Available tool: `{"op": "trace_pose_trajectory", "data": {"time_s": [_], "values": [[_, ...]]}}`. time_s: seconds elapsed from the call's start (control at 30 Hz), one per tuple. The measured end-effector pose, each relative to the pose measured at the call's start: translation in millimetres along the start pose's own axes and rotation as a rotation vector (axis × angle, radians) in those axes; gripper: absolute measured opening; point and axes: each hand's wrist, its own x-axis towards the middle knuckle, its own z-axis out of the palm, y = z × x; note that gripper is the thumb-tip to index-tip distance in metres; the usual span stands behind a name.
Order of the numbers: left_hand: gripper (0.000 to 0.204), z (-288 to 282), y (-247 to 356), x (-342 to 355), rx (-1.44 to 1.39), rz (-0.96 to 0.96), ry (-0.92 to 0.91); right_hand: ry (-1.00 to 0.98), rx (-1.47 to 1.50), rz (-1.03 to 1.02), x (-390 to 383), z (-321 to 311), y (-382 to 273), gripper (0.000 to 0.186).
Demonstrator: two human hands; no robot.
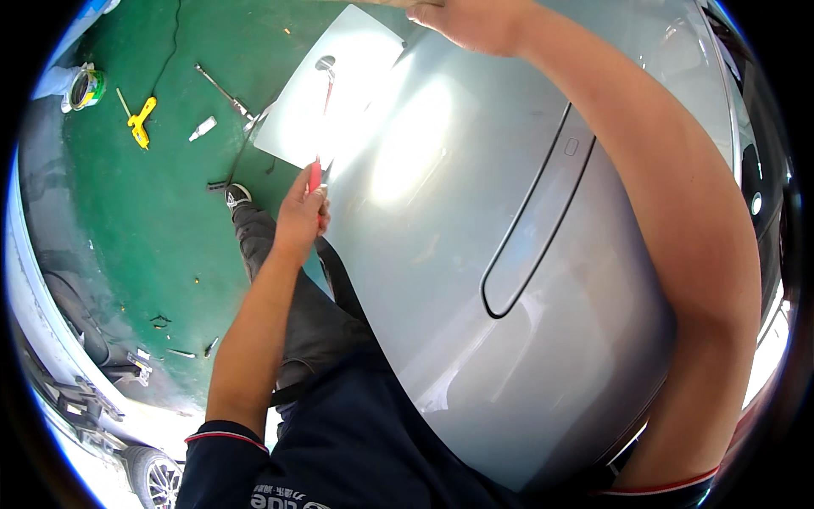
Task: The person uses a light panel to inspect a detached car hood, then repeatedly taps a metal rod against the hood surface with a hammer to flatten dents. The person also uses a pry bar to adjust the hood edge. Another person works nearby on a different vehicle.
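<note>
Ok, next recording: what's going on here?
A person leans over a silver-grey car body. The left hand grips a red-handled tool, its far end in front of a bright white board. The right hand is at the picture's top edge; its grip is unclear. A yellow gun-shaped tool and a small bottle lie on the green floor.

Wide head-worn view, facing down
</note>
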Motion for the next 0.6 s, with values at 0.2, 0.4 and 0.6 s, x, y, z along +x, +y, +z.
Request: {"op": "trace_pose_trajectory", "data": {"time_s": [0.2, 0.4, 0.6], "values": [[0.039, 8.4, -15.4, 14.8, -0.081, -0.067, 0.007, 0.045, 0.023, 0.011, 10.5, 9.6, -25.3, 0.041], [0.035, 10.4, -26.5, 16.0, -0.118, -0.063, 0.013, -0.034, -0.330, -0.347, 28.3, 35.6, -15.3, 0.039], [0.035, 8.4, -24.2, 23.0, -0.032, -0.059, -0.019, -0.106, -0.041, -0.052, 18.5, 27.4, -38.2, 0.040]]}}
